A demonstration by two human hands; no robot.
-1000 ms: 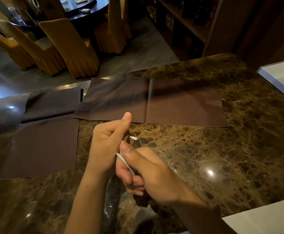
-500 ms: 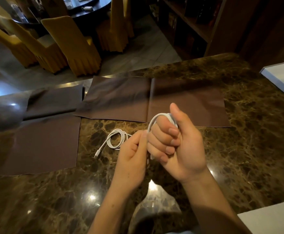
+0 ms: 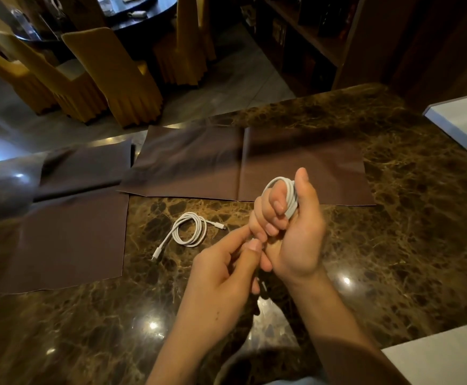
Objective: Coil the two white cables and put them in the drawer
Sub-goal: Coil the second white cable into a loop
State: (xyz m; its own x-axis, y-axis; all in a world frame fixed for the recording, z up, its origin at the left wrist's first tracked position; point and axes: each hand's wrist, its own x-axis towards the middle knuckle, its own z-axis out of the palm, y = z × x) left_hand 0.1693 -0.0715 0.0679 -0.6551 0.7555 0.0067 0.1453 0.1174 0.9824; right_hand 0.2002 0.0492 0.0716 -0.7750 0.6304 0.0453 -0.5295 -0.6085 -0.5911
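Observation:
One white cable (image 3: 190, 229) lies coiled on the dark marble table (image 3: 393, 218), its two plug ends sticking out to the lower left and right. A second white cable (image 3: 289, 194) is wound in loops around the fingers of my right hand (image 3: 296, 232), which is raised palm toward me and closed on the coil. My left hand (image 3: 226, 270) sits just below and left of it, fingers pinched against the right hand's fingertips; the cable end there is hidden. No drawer is in view.
Two brown cloth mats (image 3: 243, 165) (image 3: 68, 234) lie on the table behind and left of the cables. White surfaces (image 3: 462, 118) border the table at right and at the lower right corner. Yellow-covered chairs (image 3: 110, 76) and a bookshelf (image 3: 296, 37) stand beyond the far edge.
A second ago both hands were close together pulling a cable end. Since then my right hand has turned palm up with the cable looped around its fingers, revealing the coiled cable on the table.

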